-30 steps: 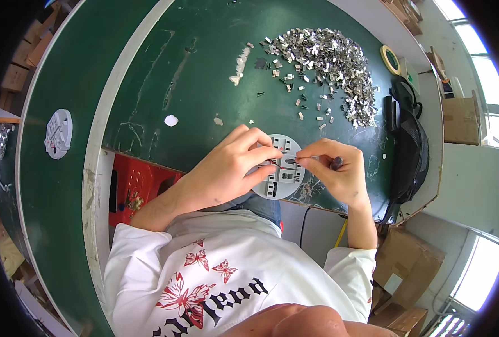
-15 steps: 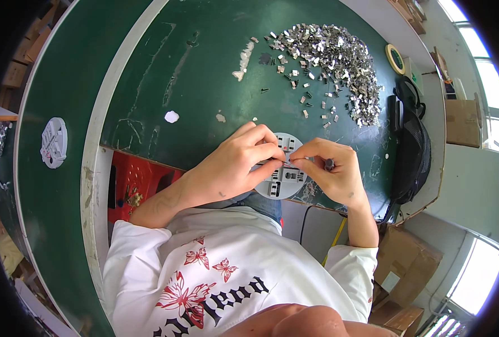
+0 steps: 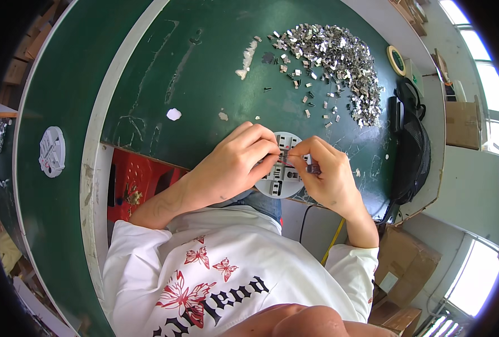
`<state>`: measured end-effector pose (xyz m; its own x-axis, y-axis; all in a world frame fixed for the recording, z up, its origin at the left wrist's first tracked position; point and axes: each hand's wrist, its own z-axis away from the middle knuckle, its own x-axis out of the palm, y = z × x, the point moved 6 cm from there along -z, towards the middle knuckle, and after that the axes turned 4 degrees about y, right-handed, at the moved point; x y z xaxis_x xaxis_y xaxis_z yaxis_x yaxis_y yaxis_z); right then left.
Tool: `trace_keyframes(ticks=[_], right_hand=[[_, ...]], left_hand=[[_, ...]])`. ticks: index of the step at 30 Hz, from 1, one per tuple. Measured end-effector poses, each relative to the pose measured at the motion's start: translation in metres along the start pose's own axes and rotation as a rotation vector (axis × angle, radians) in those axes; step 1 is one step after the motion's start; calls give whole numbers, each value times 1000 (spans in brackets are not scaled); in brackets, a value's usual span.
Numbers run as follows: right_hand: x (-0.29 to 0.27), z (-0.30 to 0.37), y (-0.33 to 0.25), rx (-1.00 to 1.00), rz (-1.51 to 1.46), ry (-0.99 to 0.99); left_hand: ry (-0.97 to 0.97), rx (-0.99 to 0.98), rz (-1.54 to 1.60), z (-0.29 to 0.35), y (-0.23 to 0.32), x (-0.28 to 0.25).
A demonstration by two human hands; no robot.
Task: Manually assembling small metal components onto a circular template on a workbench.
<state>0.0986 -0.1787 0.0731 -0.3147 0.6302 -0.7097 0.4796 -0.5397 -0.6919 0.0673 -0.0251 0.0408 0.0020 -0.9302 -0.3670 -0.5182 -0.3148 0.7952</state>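
Observation:
A round white plastic disc (image 3: 281, 181) with slots lies at the near edge of the green table (image 3: 204, 73). My left hand (image 3: 235, 163) rests on its left side, fingers pinched onto the disc's top. My right hand (image 3: 323, 174) covers its right side, thumb and forefinger pinched on a small metal clip at the disc's middle. A big heap of small shiny metal clips (image 3: 339, 62) lies farther back on the table, with loose ones scattered toward my hands.
A second white disc (image 3: 51, 150) lies far left. A roll of tape (image 3: 396, 59) sits beyond the heap. A black fan (image 3: 411, 151) stands at the right table edge. Red crate (image 3: 134, 180) under the table; cardboard boxes (image 3: 406, 269) on the floor right.
Both hands stay on the disc; the fingers have shifted slightly over it and my head has moved a little, sliding the view.

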Motion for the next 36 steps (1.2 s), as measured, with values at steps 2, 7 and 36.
trace_keyframes(ticks=[2, 7, 36], right_hand=[[3, 0, -1, -51, 45, -9], [9, -2, -4, -81, 87, -57], [3, -24, -2, -72, -1195, 178]], left_hand=[[12, 13, -32, 0, 2, -2], [4, 14, -52, -1, 3, -3], [-232, -66, -191, 15, -1, 9]])
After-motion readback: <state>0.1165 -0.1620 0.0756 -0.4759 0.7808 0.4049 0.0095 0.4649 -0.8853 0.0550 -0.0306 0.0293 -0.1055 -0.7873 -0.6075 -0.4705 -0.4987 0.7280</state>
